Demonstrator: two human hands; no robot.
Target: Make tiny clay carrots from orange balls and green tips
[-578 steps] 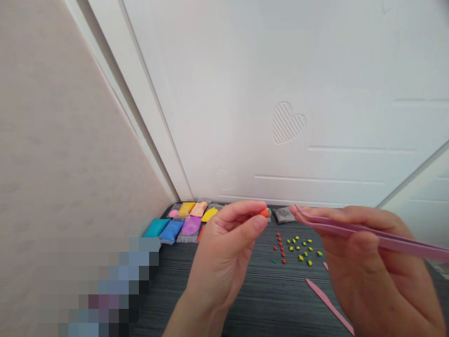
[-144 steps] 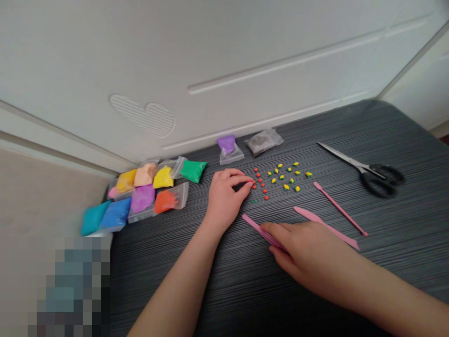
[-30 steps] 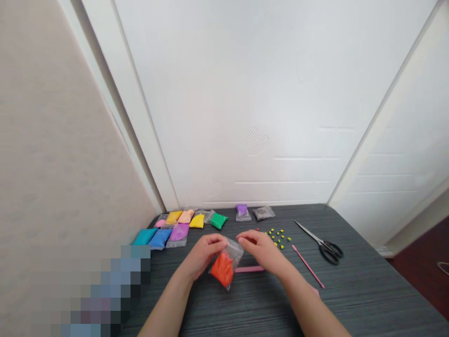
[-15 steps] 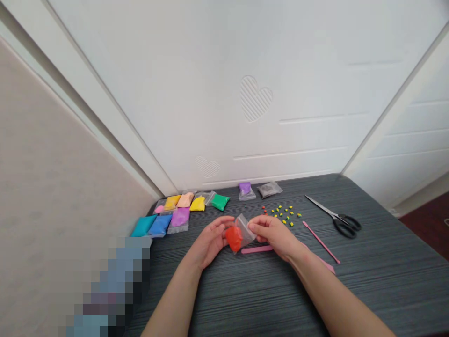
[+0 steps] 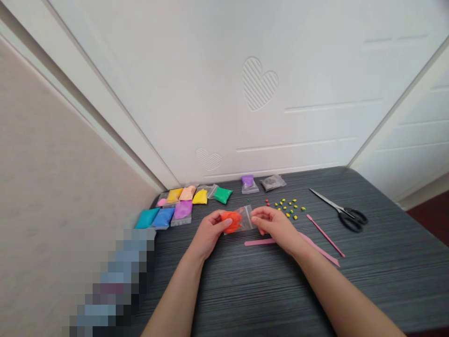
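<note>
Left hand (image 5: 210, 232) grips the bag of orange clay (image 5: 232, 223) above the dark table (image 5: 228, 290), thumb across its front. Right hand (image 5: 275, 226) is at the bag's zip end, fingertips bent together; a firm pinch cannot be confirmed. A pink tool (image 5: 258, 242) lies on the table, partly hidden by the right hand. Further back: small yellow-and-green pieces (image 5: 295, 217), then a bag of green clay (image 5: 223, 194)

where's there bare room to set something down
Free: between the forearms, nearer than the pink strip; and between the scissors and right edge of the table. Crowded: back left, with bags; around the right hand, with yellow bits.
</note>
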